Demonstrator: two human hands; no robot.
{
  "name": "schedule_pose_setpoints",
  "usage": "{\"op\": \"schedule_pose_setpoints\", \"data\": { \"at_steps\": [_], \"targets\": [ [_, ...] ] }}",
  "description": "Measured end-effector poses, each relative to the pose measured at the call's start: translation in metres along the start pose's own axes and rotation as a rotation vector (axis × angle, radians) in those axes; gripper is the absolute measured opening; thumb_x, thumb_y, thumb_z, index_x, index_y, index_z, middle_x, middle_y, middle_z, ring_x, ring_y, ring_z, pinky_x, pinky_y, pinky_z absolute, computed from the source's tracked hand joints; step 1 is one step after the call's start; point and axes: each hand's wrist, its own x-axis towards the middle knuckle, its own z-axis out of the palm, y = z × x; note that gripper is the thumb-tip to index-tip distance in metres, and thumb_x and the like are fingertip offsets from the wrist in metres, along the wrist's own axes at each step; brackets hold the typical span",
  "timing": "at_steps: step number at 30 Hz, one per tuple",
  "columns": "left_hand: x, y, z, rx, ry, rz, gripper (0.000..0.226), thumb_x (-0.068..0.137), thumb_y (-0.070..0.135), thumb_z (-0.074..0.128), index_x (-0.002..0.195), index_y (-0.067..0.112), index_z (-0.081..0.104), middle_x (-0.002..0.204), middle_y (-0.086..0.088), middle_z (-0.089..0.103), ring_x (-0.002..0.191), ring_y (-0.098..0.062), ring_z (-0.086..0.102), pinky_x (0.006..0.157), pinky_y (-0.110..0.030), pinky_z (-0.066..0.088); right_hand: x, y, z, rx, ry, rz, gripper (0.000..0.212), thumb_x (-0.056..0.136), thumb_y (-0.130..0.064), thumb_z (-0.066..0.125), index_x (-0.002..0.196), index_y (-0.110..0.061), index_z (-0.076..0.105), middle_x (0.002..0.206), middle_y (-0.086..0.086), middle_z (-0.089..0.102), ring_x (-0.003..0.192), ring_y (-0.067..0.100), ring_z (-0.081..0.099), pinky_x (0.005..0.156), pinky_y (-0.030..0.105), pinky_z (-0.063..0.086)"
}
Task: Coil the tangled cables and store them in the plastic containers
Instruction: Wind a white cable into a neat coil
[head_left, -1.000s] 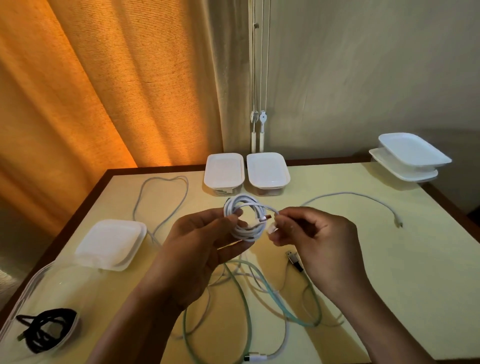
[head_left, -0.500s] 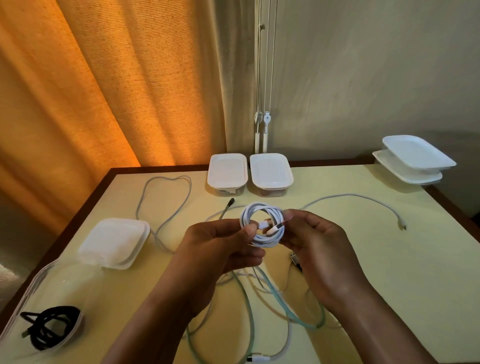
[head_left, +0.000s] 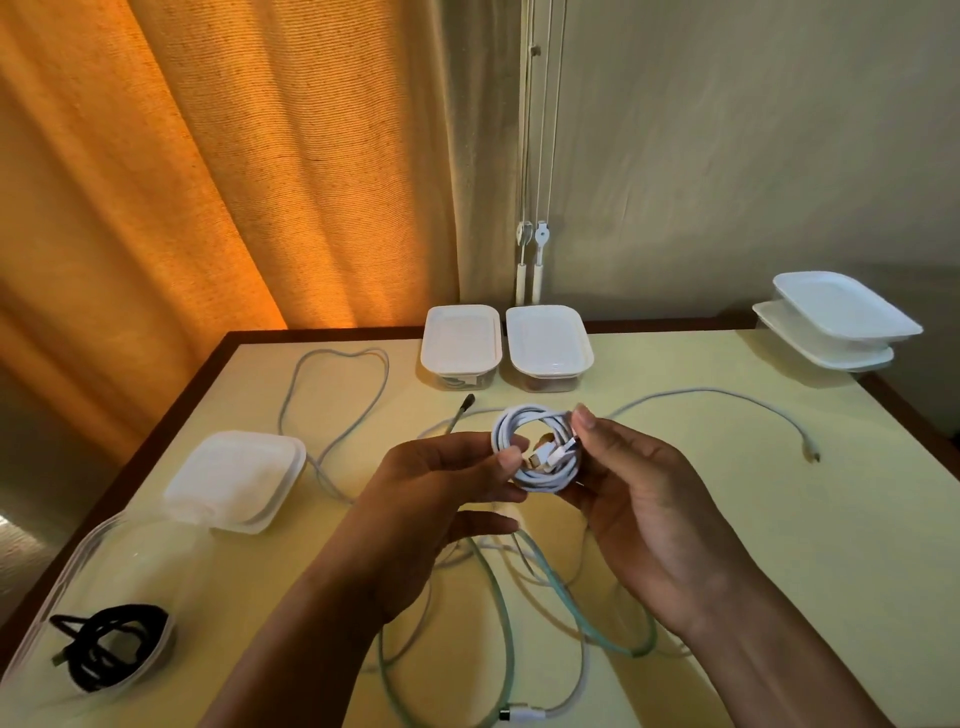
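A coiled white cable (head_left: 524, 434) is held above the middle of the table. My left hand (head_left: 441, 493) pinches its left side between thumb and fingers. My right hand (head_left: 639, 499) cradles the coil's right side, with the thumb pressed on its top edge. The two plug ends lie across the coil's centre. Below the hands, a tangle of green and white cables (head_left: 524, 587) lies on the table. An open clear container (head_left: 98, 587) at the near left holds a coiled black cable (head_left: 111, 644).
Two lidded containers (head_left: 460, 340) (head_left: 548, 343) stand at the table's far edge. Loose lids (head_left: 236, 480) lie at the left, and stacked lids (head_left: 841, 317) at the far right. A white cable (head_left: 727, 400) runs right; another (head_left: 332, 410) loops left. An orange curtain hangs behind.
The white coil has shifted right and slightly up. My right hand has stopped pinching the plug end and now cups the coil, the loose end tucked in.
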Motion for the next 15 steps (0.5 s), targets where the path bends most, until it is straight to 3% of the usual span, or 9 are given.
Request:
{"op": "schedule_pose_setpoints", "data": {
  "at_steps": [3,7,10,15],
  "targets": [
    [0.0028,-0.0018,-0.0013,0.004,0.028,0.018,0.019,0.087,0.017,0.073,0.102,0.008,0.081,0.095,-0.014,0.076,0.082,-0.023,0.067,0.066,-0.029,0.056,-0.0001,0.0003,-0.0012,-0.014,-0.015,0.034,0.039,0.084,-0.027,0.068,0.108,0.003,0.075,0.112,0.026,0.072,0.104,0.033,0.067,0.108,0.049,0.046],
    [0.0050,-0.0017,-0.0014,-0.040,0.049,0.053,0.016,0.087,0.011,0.072,0.097,0.001,0.079,0.086,-0.020,0.072,0.070,-0.023,0.067,0.063,-0.030,0.057,0.0012,0.0025,-0.0047,-0.033,-0.001,0.057,0.048,0.087,-0.037,0.065,0.119,-0.001,0.070,0.120,0.025,0.070,0.109,0.033,0.063,0.105,0.052,0.044],
    [0.0057,-0.0017,-0.0036,-0.064,0.058,0.084,0.023,0.079,0.019,0.074,0.093,0.002,0.079,0.084,-0.021,0.073,0.070,-0.024,0.070,0.065,-0.029,0.058,0.0015,0.0015,-0.0062,0.046,0.000,0.064,0.037,0.086,-0.023,0.063,0.117,-0.006,0.073,0.118,0.021,0.071,0.106,0.030,0.063,0.095,0.048,0.043],
    [0.0009,-0.0027,-0.0066,-0.123,0.054,0.107,0.030,0.078,0.018,0.074,0.102,-0.001,0.076,0.092,-0.028,0.073,0.075,-0.028,0.072,0.069,-0.029,0.061,-0.0020,0.0052,0.0003,-0.042,-0.008,0.003,0.042,0.083,-0.013,0.066,0.124,-0.007,0.068,0.117,0.019,0.073,0.106,0.028,0.068,0.096,0.047,0.047]
  ]
}}
